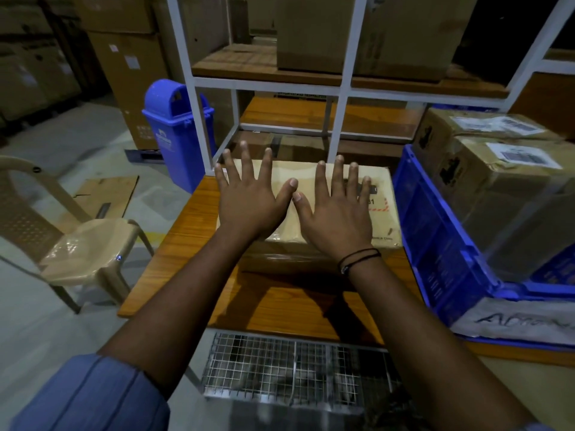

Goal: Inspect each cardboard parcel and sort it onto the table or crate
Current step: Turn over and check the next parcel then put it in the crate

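1. Brown cardboard parcel (298,171) lies flat on the wooden worktop (193,231). Its far end is near the white metal rack (339,119), and it sits just beside the blue plastic crate (435,231).
2. Left hand (249,200) and right hand (337,213) lie palm-down on its top face, thumbs almost meeting. The fingers (267,163) are straight and splayed, gripping nothing.
3. Step in hand, as I read it, is the top-face check. Press evenly and feel for dents or soft spots, then run the palms along the glossy tape seam (centre line).
4. Next, shift the hands to opposite side edges and tilt the parcel to see the other faces before choosing its place.
5. Lift by the sides, not the tape. The crate wall is close on the right (clipping risk).
6. Readable on the parcel: "31" beside a red dashed mark (378,203), partly under the right fingers. Print at the near right corner is too small to read.
7. The crate holds two taped brown cardboard boxes (497,188) with white barcode labels (522,155), text illegible, and black pictograms on the sides.
8. White strip (513,321) on the crate front has handwriting starting "A"; the rest is cut off.
9. Blue plastic bin (177,132) carries a logo, unreadable.
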Motion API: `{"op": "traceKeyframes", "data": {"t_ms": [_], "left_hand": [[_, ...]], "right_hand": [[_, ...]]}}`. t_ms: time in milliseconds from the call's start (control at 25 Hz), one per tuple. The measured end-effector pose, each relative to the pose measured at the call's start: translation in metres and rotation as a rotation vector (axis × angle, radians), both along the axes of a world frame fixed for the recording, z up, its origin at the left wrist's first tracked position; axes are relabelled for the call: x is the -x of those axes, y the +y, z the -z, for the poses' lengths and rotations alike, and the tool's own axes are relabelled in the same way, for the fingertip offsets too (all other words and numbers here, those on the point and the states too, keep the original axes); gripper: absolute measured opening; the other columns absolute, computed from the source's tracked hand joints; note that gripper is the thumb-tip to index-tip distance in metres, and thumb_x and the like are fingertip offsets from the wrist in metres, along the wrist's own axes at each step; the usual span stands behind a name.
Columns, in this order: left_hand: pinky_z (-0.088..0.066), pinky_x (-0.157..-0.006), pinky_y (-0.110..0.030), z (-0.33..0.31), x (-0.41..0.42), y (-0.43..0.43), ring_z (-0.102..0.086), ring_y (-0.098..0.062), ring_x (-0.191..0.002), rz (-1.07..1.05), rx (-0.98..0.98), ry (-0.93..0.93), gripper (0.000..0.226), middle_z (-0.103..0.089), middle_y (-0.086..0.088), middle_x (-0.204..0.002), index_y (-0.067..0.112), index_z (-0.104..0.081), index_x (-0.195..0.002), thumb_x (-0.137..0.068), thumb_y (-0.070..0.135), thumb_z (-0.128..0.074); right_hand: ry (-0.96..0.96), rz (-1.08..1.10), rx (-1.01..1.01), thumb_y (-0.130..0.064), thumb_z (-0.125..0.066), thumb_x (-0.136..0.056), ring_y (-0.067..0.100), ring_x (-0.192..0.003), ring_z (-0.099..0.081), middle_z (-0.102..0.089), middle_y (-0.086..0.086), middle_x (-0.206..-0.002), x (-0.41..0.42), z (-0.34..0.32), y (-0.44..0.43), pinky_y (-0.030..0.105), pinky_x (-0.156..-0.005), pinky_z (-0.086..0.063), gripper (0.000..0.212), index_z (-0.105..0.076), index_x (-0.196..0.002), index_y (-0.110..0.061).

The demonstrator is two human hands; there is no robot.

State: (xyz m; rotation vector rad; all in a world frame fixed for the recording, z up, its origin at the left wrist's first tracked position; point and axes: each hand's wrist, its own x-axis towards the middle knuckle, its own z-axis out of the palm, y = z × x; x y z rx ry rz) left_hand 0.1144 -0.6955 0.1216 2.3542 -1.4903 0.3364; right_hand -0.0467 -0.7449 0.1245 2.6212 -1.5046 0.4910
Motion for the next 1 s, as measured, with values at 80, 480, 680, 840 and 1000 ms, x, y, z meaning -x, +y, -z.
{"op": "traceKeyframes", "data": {"t_ms": [80,480,680,840,1000], "left_hand": [[0.005,-0.126,-0.062,0.002,0.0,-0.001,0.015,-0.043,-0.157,-0.002,0.01,-0.003,0.083,0.012,-0.016,-0.172,0.03,-0.003,-0.167,-0.099,0.077,-0.008],[0.005,-0.126,-0.06,0.001,-0.006,-0.007,0.014,-0.04,-0.158,0.016,0.012,0.037,0.084,0.008,-0.014,-0.173,0.032,-0.008,-0.166,-0.097,0.08,-0.012],[0.006,-0.127,-0.058,-0.002,-0.017,-0.011,0.012,-0.038,-0.159,0.031,0.01,0.071,0.085,0.004,-0.011,-0.174,0.034,-0.011,-0.166,-0.096,0.082,-0.014],[0.004,-0.128,-0.056,-0.002,-0.027,-0.006,0.01,-0.037,-0.159,0.062,0.03,0.118,0.085,0.0,-0.009,-0.175,0.036,-0.014,-0.166,-0.095,0.084,-0.018],[0.001,-0.127,-0.056,-0.003,-0.03,-0.008,0.006,-0.037,-0.159,0.083,0.031,0.156,0.088,-0.003,-0.009,-0.175,0.037,-0.017,-0.165,-0.092,0.086,-0.023]], "right_hand": [[0.016,0.003,0.001,-0.07,-0.008,-0.103,0.037,-0.158,0.014,0.012,0.015,-0.172,0.001,0.001,-0.001,0.06,-0.126,0.005,0.082,0.003,-0.167,-0.02],[0.024,0.082,-0.094,-0.071,-0.012,-0.102,0.033,-0.159,0.016,0.016,0.011,-0.172,0.017,-0.006,-0.008,0.063,-0.124,0.01,0.083,0.007,-0.166,-0.022],[-0.25,0.012,-0.188,-0.05,-0.033,-0.108,0.026,-0.161,-0.001,-0.004,0.007,-0.175,0.038,-0.022,-0.021,0.056,-0.128,-0.002,0.064,-0.021,-0.165,-0.023],[-1.104,0.14,-0.538,-0.051,-0.047,-0.106,0.025,-0.124,-0.064,-0.066,0.004,-0.134,0.062,-0.027,-0.033,0.051,-0.104,-0.053,0.041,-0.062,-0.135,-0.026],[-1.511,0.216,-1.1,-0.062,-0.062,-0.093,0.035,-0.104,-0.075,-0.076,0.01,-0.118,0.084,-0.007,-0.057,0.054,-0.085,-0.061,0.049,-0.068,-0.127,-0.027]]}}
